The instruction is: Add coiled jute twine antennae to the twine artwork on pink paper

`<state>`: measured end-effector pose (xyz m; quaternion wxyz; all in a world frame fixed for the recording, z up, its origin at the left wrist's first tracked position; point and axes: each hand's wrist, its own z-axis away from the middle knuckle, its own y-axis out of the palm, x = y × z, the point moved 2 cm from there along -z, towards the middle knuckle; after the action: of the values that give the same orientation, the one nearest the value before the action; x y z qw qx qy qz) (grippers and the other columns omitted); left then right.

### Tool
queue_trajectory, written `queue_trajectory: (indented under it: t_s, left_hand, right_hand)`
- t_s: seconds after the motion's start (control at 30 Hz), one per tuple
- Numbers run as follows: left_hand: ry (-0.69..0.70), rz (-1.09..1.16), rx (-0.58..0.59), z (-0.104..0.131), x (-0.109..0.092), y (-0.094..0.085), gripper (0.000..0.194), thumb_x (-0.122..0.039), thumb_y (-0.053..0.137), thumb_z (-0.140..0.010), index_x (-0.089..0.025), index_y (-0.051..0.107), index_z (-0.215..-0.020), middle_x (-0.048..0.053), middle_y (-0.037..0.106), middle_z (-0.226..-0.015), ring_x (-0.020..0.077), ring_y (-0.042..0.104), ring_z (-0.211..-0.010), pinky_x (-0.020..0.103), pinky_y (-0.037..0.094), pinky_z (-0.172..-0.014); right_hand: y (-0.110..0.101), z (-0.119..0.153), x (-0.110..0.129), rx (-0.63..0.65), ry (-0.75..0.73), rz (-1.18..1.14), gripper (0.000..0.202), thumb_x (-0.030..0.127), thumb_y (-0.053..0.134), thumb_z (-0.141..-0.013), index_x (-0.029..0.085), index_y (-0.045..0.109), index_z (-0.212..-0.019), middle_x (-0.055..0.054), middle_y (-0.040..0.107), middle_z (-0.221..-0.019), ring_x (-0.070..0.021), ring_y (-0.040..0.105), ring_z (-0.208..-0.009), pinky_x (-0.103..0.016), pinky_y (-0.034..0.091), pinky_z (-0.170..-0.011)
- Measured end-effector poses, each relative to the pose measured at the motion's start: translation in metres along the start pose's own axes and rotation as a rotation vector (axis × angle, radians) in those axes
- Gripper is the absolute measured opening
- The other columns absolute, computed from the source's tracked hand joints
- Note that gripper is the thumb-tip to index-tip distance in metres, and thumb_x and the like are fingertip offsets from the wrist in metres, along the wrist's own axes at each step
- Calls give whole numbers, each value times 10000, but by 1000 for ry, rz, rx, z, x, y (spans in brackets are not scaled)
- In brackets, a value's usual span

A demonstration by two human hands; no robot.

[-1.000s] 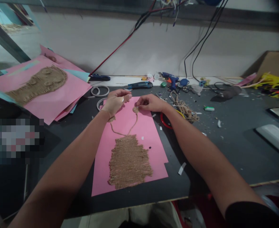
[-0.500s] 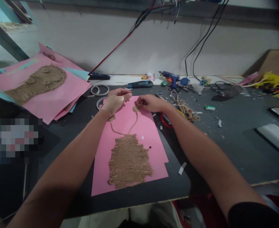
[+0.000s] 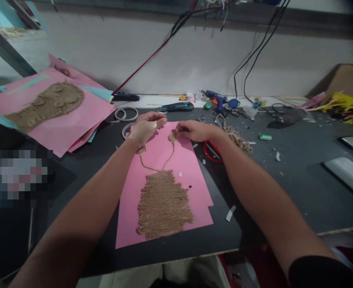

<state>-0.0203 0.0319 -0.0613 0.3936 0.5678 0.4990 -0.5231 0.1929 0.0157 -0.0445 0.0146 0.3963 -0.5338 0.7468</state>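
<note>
A pink paper sheet lies on the dark table, bearing a block of brown twine rows. Two thin twine lines rise from the block in a V. The right line ends at a small twine coil; another coil lies partly hidden under my left wrist. My right hand pinches at the right coil's upper edge, fingertips touching it. My left hand hovers over the sheet's top left, fingers curled against the thumb. A small white patch shows by that thumb; what the fingers hold, if anything, is unclear.
Stacked pink sheets with twine work lie at left, near white rings. A utility knife, blue glue gun and loose twine lie behind. Red-handled scissors sit under my right forearm. Paper scraps are scattered about.
My right hand has shifted slightly right, its fingertips moving from over the coil to its edge, so more of the coil shows. My left hand has stayed nearly still.
</note>
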Motion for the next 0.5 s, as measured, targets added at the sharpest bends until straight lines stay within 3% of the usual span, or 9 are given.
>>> queue_trajectory:
  t_s: [0.27, 0.5]
  left_hand:
    - [-8, 0, -13, 0, 0, 1, 120, -234, 791, -788, -185, 779, -897, 54, 729, -786, 142, 628, -700, 241, 483, -557]
    - [-8, 1, -1, 0, -1, 0, 140, -249, 798, -788, -177, 780, -906, 57, 740, -816, 132, 633, -701, 230, 484, -569]
  right_hand:
    - [-12, 12, -2, 67, 145, -112, 90, 170, 559, -911, 193, 587, -993, -24, 661, -847, -147, 581, -640, -311, 477, -653]
    - [-34, 17, -16, -28, 236, 314, 171, 123, 719, -763, 165, 744, -927, -78, 749, -910, -222, 677, -830, -347, 496, -757]
